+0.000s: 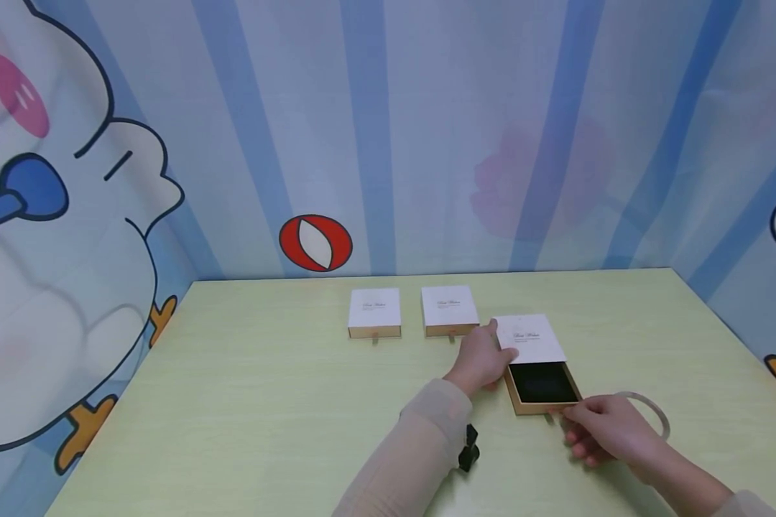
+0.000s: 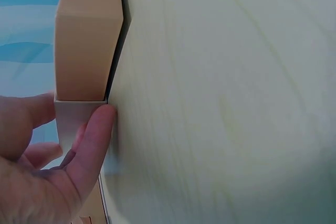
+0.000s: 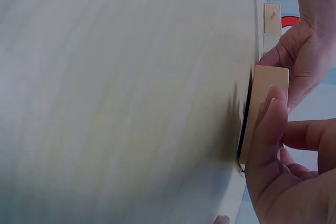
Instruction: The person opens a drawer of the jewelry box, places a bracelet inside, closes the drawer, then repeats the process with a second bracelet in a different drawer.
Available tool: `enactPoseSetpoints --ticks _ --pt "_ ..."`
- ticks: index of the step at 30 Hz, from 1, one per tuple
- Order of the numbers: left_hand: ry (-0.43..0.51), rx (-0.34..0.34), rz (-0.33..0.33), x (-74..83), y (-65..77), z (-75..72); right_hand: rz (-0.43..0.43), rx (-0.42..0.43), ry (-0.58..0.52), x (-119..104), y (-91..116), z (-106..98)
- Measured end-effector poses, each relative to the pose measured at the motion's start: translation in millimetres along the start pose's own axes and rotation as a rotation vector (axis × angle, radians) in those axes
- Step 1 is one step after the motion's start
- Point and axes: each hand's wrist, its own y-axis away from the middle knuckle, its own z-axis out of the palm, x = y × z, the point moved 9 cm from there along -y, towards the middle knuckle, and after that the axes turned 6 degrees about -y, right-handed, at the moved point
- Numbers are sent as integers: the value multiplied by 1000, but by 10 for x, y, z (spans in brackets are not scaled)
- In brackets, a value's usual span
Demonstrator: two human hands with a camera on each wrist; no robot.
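A small gift box with a white printed sleeve (image 1: 530, 337) lies at the right of the table, its tan drawer (image 1: 517, 393) slid partway out toward me, showing a black inside. My left hand (image 1: 478, 357) grips the sleeve by its left side, thumb on top. In the left wrist view, its fingers hold the sleeve's end (image 2: 67, 114) just where the drawer's side (image 2: 84, 56) emerges. At the drawer's front right corner, my right hand (image 1: 611, 427) pinches the edge. The right wrist view has its fingers against the drawer's front face (image 3: 271, 77). A short ribbon tab hangs from that front.
Two similar white boxes, one in the middle (image 1: 374, 310) and one (image 1: 449, 307) just left of the held box, stand shut toward the table's back. A printed curtain (image 1: 420, 143) rises behind the pale table (image 1: 246, 402). A bangle (image 1: 659, 413) circles my right wrist.
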Motion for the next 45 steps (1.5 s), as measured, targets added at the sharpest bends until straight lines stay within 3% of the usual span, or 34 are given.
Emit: enactPoseSetpoints --ticks 25,33,45 --pt "-10 0 17 12 -8 -17 -44 112 364 -108 -41 -269" --pt "-3 -3 19 11 -7 -6 -99 115 328 -166 -31 -340" --pt "-12 -1 29 9 -10 -8 -262 212 608 -321 -30 -462"
